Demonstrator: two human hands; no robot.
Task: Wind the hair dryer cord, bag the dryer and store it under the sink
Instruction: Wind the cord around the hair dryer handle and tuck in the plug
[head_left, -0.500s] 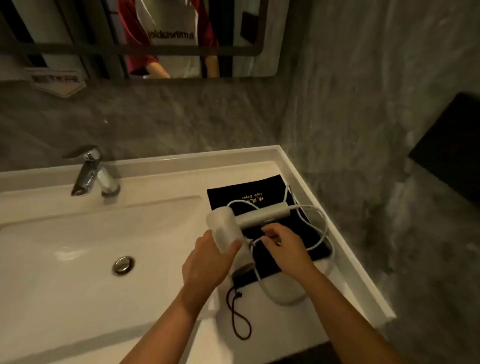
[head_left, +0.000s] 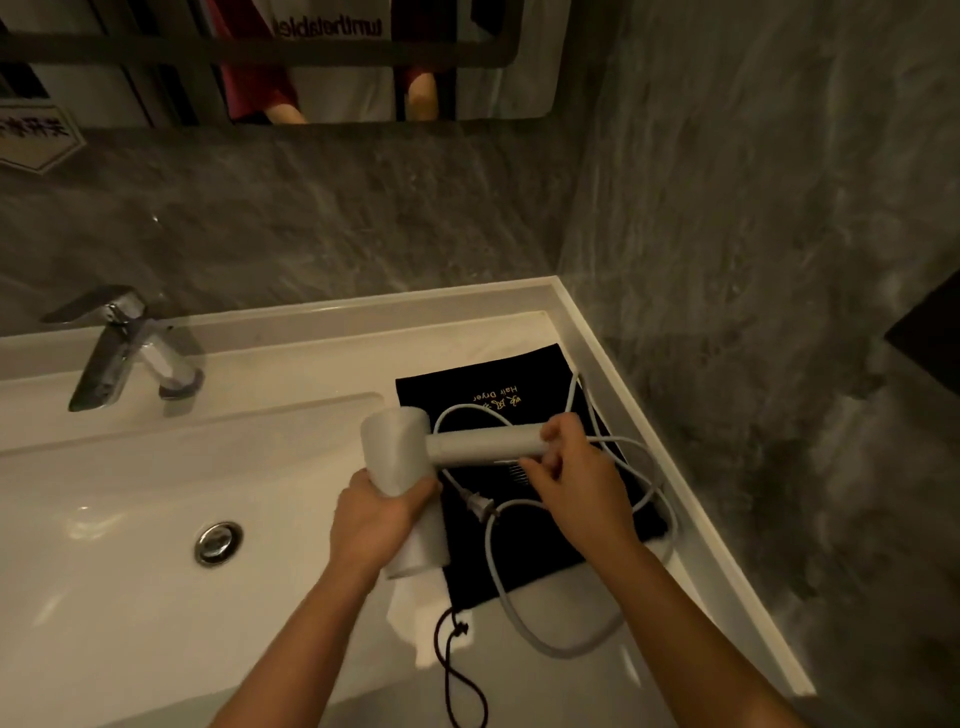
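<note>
A white hair dryer (head_left: 402, 447) is held above the counter, its handle pointing right. My left hand (head_left: 376, 519) grips the dryer's barrel from below. My right hand (head_left: 574, 475) is closed around the end of the handle, where the cord comes out. The white cord (head_left: 550, 631) lies in loose loops over a flat black drawstring bag (head_left: 488, 379) with gold lettering. The plug (head_left: 480, 505) rests on the bag between my hands. The bag's dark drawstring (head_left: 457, 670) trails toward the counter's front edge.
The white sink basin (head_left: 104, 519) with its drain (head_left: 218, 541) lies to the left, a chrome tap (head_left: 124, 345) behind it. The counter's raised rim (head_left: 649, 415) meets grey stone walls at back and right. A mirror (head_left: 270, 57) hangs above.
My right hand has slid from the cord near the barrel out to the end of the handle. The plug now lies bare on the bag.
</note>
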